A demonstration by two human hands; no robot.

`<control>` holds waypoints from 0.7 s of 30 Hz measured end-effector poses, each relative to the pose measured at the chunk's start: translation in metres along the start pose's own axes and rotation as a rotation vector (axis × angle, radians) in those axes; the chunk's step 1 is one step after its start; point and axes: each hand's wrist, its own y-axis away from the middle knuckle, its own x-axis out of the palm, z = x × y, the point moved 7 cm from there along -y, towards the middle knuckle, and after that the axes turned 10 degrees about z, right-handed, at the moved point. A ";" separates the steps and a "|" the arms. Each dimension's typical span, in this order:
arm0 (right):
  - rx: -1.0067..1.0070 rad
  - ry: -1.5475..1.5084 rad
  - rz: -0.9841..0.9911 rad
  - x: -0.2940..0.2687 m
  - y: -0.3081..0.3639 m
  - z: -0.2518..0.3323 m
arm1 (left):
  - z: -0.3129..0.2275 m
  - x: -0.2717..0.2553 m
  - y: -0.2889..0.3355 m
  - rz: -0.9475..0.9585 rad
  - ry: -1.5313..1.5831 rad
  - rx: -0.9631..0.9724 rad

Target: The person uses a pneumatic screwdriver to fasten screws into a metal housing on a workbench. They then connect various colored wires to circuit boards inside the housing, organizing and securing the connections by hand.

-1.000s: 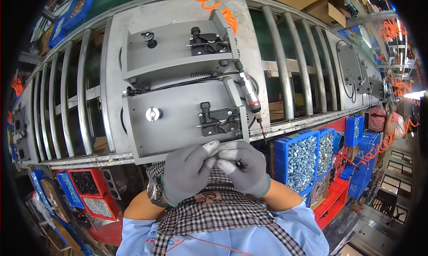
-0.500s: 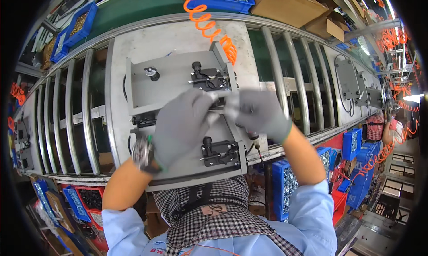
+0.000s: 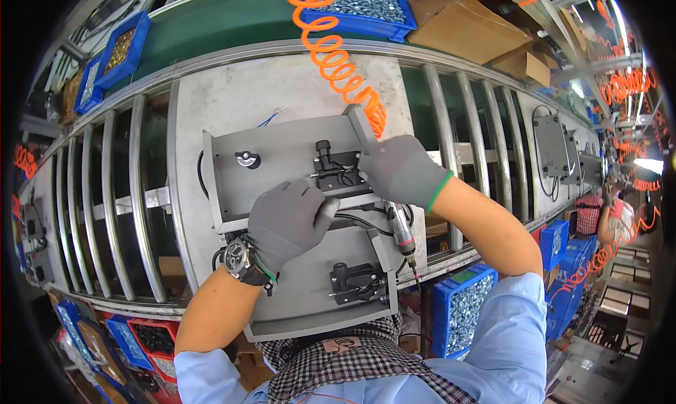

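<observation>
Two grey sheet-metal housings lie one behind the other: the far housing and the near housing. My left hand, gloved in grey, is over the far housing's front edge with its fingers curled and thumb bent; anything inside is hidden. At that housing's right end, my gloved right hand has its fingers closed beside a black mechanism; what they pinch cannot be made out. A similar black mechanism sits in the near housing. A power screwdriver lies below my right hand, bit toward me.
A coiled orange air hose hangs behind the far housing. Metal rollers flank the pale work board. Blue bins of metal fasteners stand at the back and right. A silver-and-black knob stands in the far housing.
My hands, together over the far housing before, have parted. The left moved slightly toward me and the right shifted to the housing's right end. The black mechanism and screwdriver are more exposed.
</observation>
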 end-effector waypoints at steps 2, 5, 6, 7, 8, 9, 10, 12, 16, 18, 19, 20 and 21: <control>-0.046 0.055 0.011 -0.006 -0.006 0.012 | -0.001 -0.003 0.001 -0.026 -0.015 0.002; 0.159 0.027 0.260 -0.012 -0.010 0.021 | 0.000 -0.005 0.002 -0.025 -0.050 -0.020; 0.129 -0.016 0.049 -0.020 0.004 0.022 | -0.001 -0.004 0.003 -0.019 -0.064 -0.034; 0.226 -0.124 -0.223 -0.024 0.027 0.012 | -0.002 -0.003 0.000 -0.012 -0.050 -0.021; 0.305 -0.235 -0.501 -0.016 0.056 0.007 | -0.003 -0.004 -0.002 -0.009 -0.044 -0.019; 0.373 -0.351 -0.784 0.003 0.088 0.002 | -0.003 -0.003 -0.003 -0.008 -0.045 -0.021; 0.593 -0.342 -0.631 0.051 0.106 -0.001 | -0.004 -0.004 -0.005 -0.004 -0.046 -0.018; 0.877 -0.398 -0.271 0.127 0.122 0.002 | -0.006 -0.003 -0.015 -0.002 -0.064 -0.002; 0.871 -0.531 0.033 0.142 0.089 0.009 | 0.020 -0.019 -0.003 -0.010 -0.028 -0.081; 0.657 -0.586 -0.118 0.149 0.082 -0.008 | 0.031 -0.038 0.010 -0.072 0.010 -0.161; 0.687 -0.917 -0.112 0.143 0.090 -0.008 | 0.029 -0.055 0.026 -0.336 0.258 -0.046; 0.767 -1.116 -0.021 0.123 0.096 0.003 | 0.038 -0.063 0.044 -0.391 0.476 -0.081; 0.700 -1.516 -0.158 0.153 0.111 -0.013 | 0.031 -0.082 0.074 -0.415 0.756 -0.237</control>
